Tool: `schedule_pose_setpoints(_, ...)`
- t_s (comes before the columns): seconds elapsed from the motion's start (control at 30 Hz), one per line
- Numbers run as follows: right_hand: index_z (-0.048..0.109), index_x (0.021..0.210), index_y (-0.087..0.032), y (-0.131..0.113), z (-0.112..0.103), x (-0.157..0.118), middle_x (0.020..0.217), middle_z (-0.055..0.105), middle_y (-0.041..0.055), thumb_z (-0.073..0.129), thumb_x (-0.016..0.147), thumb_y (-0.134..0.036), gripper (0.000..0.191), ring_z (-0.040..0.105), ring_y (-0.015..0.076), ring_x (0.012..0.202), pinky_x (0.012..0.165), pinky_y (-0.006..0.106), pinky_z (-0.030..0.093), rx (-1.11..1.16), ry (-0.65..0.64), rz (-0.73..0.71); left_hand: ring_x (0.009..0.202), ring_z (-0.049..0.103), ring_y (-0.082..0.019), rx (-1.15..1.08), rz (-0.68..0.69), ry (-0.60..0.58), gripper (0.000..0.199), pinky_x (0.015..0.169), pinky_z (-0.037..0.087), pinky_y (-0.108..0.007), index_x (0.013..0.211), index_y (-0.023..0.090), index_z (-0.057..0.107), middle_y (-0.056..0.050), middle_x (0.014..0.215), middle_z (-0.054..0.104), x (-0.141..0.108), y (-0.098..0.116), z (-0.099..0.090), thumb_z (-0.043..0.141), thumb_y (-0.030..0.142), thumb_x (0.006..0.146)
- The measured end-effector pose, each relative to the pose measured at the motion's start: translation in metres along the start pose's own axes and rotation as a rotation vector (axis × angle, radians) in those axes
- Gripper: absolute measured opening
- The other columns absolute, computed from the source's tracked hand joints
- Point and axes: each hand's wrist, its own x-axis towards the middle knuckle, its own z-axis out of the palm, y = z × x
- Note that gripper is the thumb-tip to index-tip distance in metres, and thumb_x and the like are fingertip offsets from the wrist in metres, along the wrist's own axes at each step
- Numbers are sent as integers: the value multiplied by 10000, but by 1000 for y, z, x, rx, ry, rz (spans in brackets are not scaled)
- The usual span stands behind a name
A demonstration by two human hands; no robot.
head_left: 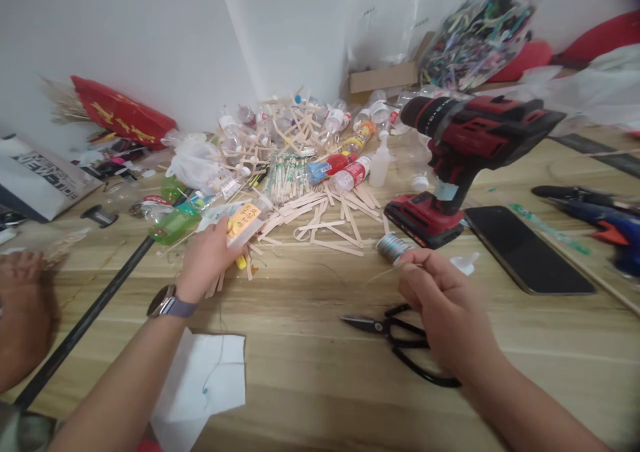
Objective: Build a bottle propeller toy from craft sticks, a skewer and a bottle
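My left hand (213, 252), wearing a watch (163, 300), is closed around a small packet with an orange label (245, 217). Something yellow shows under that hand. The fingers of my right hand (440, 292) are pinched together on a fine strand (379, 277). A spool of thread (393, 246) is right at those fingertips; whether they touch it I cannot tell. Below the right hand lie black-handled scissors (395, 332), blades pointing left. A white sheet (215, 372) with a loose thread on it lies near my left forearm.
Wooden sticks (310, 215) and plastic bottles (350, 175) are heaped at the back. On the right are a red cordless drill (450, 165), a phone (530, 249) and a blue glue gun (610, 225). A black rod (95, 309) crosses the left, beside another person's hand (23, 285).
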Motion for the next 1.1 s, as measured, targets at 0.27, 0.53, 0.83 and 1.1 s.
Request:
schedule_pose_setpoints(0.27,549,744,-209,-4,8,-6,468,357,-80,527,810,-285,103,345,104,395,384,223,267,-345,-125,-183,1144,560,-254,-655,392,-15,347,1002,411,-424,1186,201,579,-103,1295,597,-62,94,-8,500,372,895)
schedule_pose_setpoints(0.53,576,754,-194,-1,3,-2,460,388,-79,493,805,-282,131,384,108,399,398,221,303,-603,-29,-282,518,372,-75,-1333,30,-620,278,491,293,-207,834,139,625,50,586,477,-95,141,21,548,406,855)
schedule_pose_setpoints(0.83,591,753,-193,4,3,4,454,390,-71,490,806,-298,156,406,117,407,410,225,315,-706,-51,-262,550,359,-80,-1315,-105,-508,251,499,271,-210,755,152,634,55,595,462,-105,122,19,624,400,794)
schedule_pose_setpoints(1.1,634,1077,-159,-23,-18,-4,1012,659,117,451,877,-297,305,563,107,448,478,276,481,-962,-141,-454,514,329,-75,-1353,-180,-492,251,471,248,-211,742,157,658,59,567,450,-104,117,29,656,408,758)
